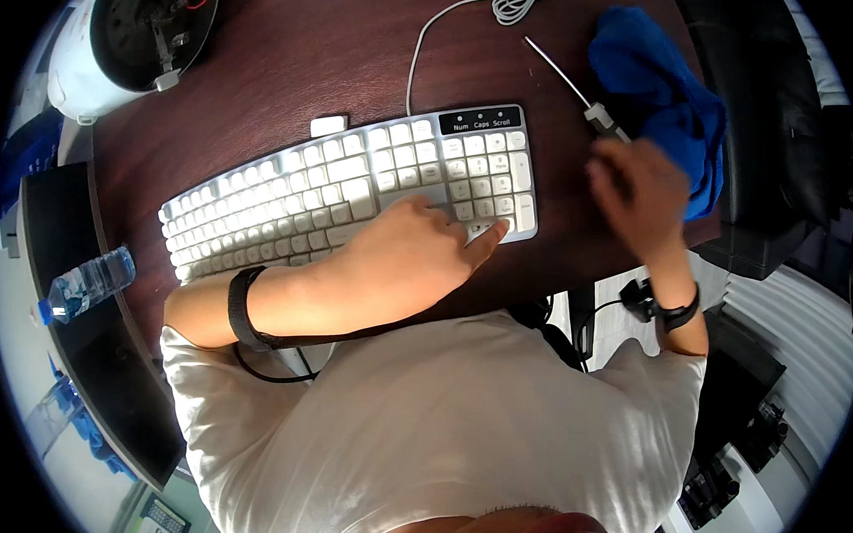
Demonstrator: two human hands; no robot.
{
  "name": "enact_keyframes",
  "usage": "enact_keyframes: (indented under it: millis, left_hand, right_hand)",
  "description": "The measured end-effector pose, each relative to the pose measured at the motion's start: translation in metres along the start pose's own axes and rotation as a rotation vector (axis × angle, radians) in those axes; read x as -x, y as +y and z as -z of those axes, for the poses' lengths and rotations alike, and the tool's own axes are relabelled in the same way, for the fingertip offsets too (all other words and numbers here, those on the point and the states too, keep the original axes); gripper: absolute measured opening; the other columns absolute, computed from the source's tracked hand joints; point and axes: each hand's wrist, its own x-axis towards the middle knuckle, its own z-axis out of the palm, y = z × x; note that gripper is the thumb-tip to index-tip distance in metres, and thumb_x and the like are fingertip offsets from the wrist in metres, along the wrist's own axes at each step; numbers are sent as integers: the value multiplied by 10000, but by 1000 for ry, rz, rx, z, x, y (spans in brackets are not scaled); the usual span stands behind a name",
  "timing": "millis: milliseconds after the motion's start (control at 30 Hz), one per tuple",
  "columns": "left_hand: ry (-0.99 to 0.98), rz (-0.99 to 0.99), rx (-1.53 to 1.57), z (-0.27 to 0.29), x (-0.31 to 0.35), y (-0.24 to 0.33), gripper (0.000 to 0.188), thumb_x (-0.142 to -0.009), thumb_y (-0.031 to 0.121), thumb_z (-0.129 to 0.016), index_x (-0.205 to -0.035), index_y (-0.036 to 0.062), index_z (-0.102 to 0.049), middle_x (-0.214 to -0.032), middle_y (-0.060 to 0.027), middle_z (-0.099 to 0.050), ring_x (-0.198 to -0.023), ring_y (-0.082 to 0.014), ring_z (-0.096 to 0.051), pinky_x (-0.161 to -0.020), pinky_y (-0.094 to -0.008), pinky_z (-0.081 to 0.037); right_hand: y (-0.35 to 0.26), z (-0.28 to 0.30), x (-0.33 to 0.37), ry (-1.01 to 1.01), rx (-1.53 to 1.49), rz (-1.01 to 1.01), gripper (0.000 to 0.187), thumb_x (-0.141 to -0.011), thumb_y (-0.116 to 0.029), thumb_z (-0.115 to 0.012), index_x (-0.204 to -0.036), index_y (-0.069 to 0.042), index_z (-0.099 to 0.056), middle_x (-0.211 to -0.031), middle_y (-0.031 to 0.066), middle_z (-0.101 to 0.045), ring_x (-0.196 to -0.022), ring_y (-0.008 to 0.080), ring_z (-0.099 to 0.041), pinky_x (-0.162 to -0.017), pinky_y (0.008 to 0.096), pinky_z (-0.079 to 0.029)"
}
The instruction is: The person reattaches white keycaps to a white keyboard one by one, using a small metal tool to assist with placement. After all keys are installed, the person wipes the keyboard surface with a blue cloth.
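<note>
A white keyboard (288, 205) lies at a slant on the dark reddish-brown table. My left hand (403, 252) rests over its near right part, fingers curled. One extended digit presses at the lower right corner keys, and the other fingertips are partly hidden. Right of the keyboard, my right hand (640, 194) is blurred by motion, with its fingers bent. Just beyond its fingertips is a screwdriver (598, 116) with a pale handle and thin metal shaft, lying against a blue cloth (654, 72). Whether my right fingers touch the handle cannot be made out.
A white cable (415, 59) runs from the keyboard to a coil (520, 5) at the far edge. Behind the keyboard sits a small white block (329, 126). A white round appliance (124, 59) stands far left. A plastic bottle (92, 283) lies on the left.
</note>
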Motion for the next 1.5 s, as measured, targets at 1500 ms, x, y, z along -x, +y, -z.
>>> enact_keyframes:
  millis: [1500]
  left_hand:
    - [51,40,123,-6,1,-7,581,-869,145,-604,-1432,39,-510,-662,-28,-586,-619,-185,-589,-640,-337,-491]
  right_hand:
    - [9,-20,-34,-23,128,232,113,-874,-157,-681,-986,-145,-695,-866,34,-564,-891,226,-548,-853,399,-413]
